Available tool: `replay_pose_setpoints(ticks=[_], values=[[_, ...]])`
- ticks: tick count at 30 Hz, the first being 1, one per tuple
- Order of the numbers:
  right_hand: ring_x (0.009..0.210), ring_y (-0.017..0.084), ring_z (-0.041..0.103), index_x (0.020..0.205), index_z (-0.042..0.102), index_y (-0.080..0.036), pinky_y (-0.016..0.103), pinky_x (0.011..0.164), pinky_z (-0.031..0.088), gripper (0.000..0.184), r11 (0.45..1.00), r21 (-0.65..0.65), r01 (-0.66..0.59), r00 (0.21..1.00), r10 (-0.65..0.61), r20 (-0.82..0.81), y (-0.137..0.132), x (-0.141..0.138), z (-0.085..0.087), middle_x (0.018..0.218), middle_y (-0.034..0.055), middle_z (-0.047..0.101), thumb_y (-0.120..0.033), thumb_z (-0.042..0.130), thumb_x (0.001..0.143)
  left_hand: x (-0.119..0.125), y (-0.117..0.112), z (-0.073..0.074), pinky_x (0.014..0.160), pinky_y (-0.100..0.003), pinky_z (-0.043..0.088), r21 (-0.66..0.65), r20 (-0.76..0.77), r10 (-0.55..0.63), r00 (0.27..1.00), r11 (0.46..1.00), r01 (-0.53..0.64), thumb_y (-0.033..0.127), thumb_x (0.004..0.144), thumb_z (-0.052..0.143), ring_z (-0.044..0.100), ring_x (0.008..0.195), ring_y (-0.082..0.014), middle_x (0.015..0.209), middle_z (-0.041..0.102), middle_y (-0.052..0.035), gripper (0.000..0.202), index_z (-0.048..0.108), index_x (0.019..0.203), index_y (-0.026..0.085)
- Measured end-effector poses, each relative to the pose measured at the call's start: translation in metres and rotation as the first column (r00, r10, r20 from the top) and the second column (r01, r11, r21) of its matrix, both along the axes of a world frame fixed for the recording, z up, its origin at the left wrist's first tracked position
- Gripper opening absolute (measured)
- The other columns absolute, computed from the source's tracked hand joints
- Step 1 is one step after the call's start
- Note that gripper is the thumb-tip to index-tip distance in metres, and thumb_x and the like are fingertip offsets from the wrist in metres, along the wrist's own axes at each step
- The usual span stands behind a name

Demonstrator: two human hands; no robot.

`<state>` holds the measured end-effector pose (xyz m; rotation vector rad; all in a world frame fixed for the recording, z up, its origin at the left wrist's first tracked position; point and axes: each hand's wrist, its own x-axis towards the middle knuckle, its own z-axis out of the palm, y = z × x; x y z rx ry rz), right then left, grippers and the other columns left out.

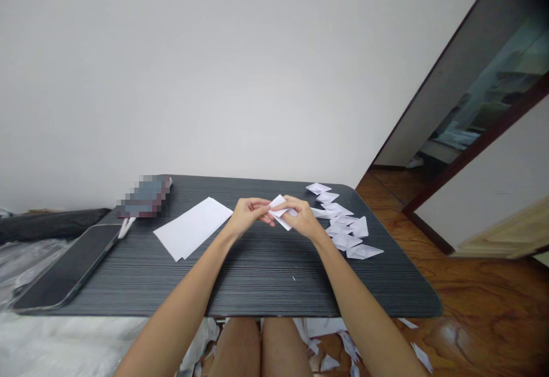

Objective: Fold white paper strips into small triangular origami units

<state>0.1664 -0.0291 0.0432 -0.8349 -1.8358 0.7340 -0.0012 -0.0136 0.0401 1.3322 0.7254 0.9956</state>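
Above the middle of the dark table (266, 285), a small folded piece of white paper (281, 222) is held between both hands. My left hand (252, 214) pinches its left edge between thumb and fingers. From the other side, my right hand (301, 215) grips the paper, with the thumb pushed in at its folds. The fingers cover part of it, so its full shape is hidden. Just right of my right hand lies a cluster of several folded paper boats (343, 222). A short stack of flat white sheets (193, 228) rests left of my left hand.
On the table's left stand a phone-like device (68, 268) and a blurred-out object (146, 197), with a white cable (127, 227) between them. A pale wall (257, 79) rises behind the table. Paper scraps (329, 362) litter the wooden floor (484, 308).
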Motion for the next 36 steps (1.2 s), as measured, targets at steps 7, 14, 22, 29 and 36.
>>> replay_pose_setpoints(ticks=[7,14,22,29,36], values=[[0.06,0.012,0.054,0.085,0.061,-0.015,0.022,0.054,0.039,0.026,0.924,-0.351,-0.152,0.979,0.092,-0.183,0.001,-0.002,-0.001,0.073,0.0026,0.061,-0.035,0.051,0.073,-0.003,0.001,0.003,0.052,-0.028,0.051,0.063,-0.062,0.019,0.998,0.998,-0.015,0.029,0.065,0.063,0.061,0.049,-0.0172,0.057,0.064,-0.0062,0.032,0.058,0.086,0.005],[0.062,0.011,0.055,0.085,0.053,-0.018,0.022,0.054,0.042,0.029,0.894,-0.405,-0.193,0.961,0.089,-0.263,0.001,-0.006,-0.002,0.076,-0.0001,0.059,-0.028,0.065,0.06,-0.005,0.002,0.0,0.056,-0.028,0.051,0.131,-0.09,0.043,0.995,0.991,-0.031,0.029,0.067,0.061,0.063,0.054,-0.0176,0.061,0.065,-0.0068,0.034,0.058,0.092,0.005],[0.053,0.012,0.057,0.086,0.037,-0.022,0.021,0.047,0.041,0.042,0.875,-0.433,-0.216,0.939,0.064,-0.339,0.003,-0.005,-0.006,0.067,-0.0025,0.059,-0.031,0.067,0.057,-0.003,-0.001,-0.003,0.061,-0.031,0.051,0.212,-0.107,0.071,0.992,0.976,-0.047,0.029,0.07,0.058,0.063,0.057,-0.0178,0.065,0.065,-0.0058,0.042,0.053,0.105,0.007],[0.046,0.011,0.054,0.089,0.028,-0.024,0.02,0.043,0.041,0.053,0.88,-0.43,-0.202,0.941,0.053,-0.335,0.006,-0.006,-0.009,0.061,-0.0052,0.058,-0.03,0.068,0.055,-0.001,0.003,-0.007,0.055,-0.027,0.05,0.192,-0.188,-0.004,0.982,0.981,0.041,0.03,0.07,0.056,0.062,0.053,-0.0166,0.058,0.063,-0.0065,0.032,0.057,0.09,0.005],[0.046,0.011,0.054,0.09,0.035,-0.021,0.02,0.045,0.04,0.038,0.883,-0.417,-0.213,0.955,0.099,-0.278,0.01,0.001,-0.013,0.058,-0.0034,0.058,-0.032,0.061,0.064,-0.003,0.006,-0.008,0.053,-0.026,0.049,0.174,-0.194,-0.031,0.981,0.983,0.065,0.033,0.073,0.052,0.061,0.052,-0.0161,0.058,0.064,-0.0082,0.027,0.057,0.074,0.007]])
